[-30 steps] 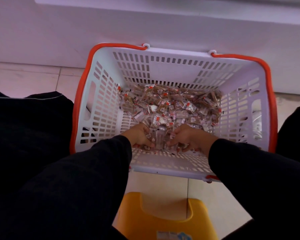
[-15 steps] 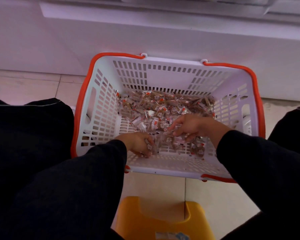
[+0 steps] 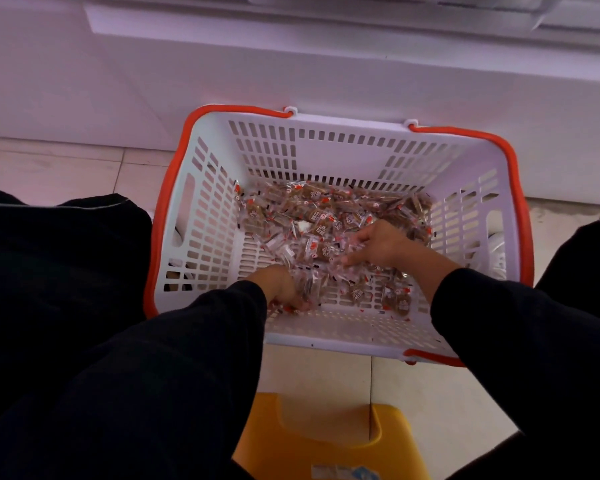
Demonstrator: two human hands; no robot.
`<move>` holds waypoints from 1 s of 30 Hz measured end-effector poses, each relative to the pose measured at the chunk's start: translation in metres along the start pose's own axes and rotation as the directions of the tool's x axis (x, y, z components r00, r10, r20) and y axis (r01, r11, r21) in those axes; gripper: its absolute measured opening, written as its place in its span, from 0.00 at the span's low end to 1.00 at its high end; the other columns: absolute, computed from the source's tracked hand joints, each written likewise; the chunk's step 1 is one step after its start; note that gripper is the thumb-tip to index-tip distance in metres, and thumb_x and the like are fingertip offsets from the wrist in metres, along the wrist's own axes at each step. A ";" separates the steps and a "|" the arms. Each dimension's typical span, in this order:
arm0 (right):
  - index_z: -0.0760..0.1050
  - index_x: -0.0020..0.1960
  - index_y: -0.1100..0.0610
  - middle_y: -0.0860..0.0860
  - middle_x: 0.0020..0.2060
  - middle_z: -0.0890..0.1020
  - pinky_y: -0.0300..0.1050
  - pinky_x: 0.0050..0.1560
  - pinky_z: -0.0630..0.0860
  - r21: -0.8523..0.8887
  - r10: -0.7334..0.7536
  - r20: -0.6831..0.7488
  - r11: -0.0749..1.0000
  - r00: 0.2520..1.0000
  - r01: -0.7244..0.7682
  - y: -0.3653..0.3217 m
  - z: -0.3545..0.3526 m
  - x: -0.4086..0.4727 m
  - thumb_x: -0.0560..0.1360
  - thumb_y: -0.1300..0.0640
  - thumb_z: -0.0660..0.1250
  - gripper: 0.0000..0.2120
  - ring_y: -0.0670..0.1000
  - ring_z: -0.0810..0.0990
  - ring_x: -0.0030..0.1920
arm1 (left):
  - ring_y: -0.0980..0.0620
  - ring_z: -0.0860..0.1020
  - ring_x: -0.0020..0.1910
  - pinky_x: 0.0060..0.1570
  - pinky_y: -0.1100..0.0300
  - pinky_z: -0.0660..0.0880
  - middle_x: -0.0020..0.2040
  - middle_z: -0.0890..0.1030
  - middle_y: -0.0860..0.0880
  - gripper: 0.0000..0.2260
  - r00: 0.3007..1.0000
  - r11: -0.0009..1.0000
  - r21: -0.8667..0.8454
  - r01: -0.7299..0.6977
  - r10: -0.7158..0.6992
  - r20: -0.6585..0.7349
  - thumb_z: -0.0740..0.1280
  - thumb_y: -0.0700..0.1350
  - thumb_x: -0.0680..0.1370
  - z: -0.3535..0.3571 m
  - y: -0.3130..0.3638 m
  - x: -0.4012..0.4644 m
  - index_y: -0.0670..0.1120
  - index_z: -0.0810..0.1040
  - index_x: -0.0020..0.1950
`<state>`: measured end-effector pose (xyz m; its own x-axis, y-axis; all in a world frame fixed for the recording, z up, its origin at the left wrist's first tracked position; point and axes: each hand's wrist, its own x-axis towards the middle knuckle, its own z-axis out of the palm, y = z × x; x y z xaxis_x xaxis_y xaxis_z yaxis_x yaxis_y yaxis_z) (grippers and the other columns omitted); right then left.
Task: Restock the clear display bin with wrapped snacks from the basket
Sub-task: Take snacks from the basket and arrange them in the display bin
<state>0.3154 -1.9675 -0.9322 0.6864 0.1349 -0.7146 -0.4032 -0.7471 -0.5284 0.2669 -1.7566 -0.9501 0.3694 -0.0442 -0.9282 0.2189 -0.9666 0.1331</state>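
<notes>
Now your left hand [image 3: 284, 289] curls down at the basket's [image 3: 326, 161] near wall, its grip closed round a clump of snacks [image 3: 312, 216]. Your right hand [image 3: 378, 245] reaches in palm down, fingers half bent into the pile; whether its grip has anything, you cannot tell. Beyond both grips the snacks lie heaped, long axes pointing every way, too many to count. One basket, one yellow stool [image 3: 326, 445] behind your wrists.
</notes>
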 end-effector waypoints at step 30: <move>0.82 0.51 0.59 0.54 0.40 0.81 0.38 0.39 0.77 0.479 -0.294 0.147 0.857 0.944 0.192 -0.101 -0.098 -0.119 0.65 0.57 0.75 0.15 0.49 0.79 0.40 | 0.50 0.84 0.53 0.45 0.51 0.83 0.59 0.82 0.48 0.09 0.832 0.271 -0.870 -0.412 0.500 -0.239 0.65 0.40 0.81 -0.096 0.029 -0.135 0.48 0.80 0.60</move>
<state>0.3336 -1.9724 -0.7488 0.6781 0.4426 -0.5868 -0.5033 -0.3022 -0.8095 0.3107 -1.7548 -0.7877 0.6324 -0.4600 -0.6232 0.6926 -0.0246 0.7209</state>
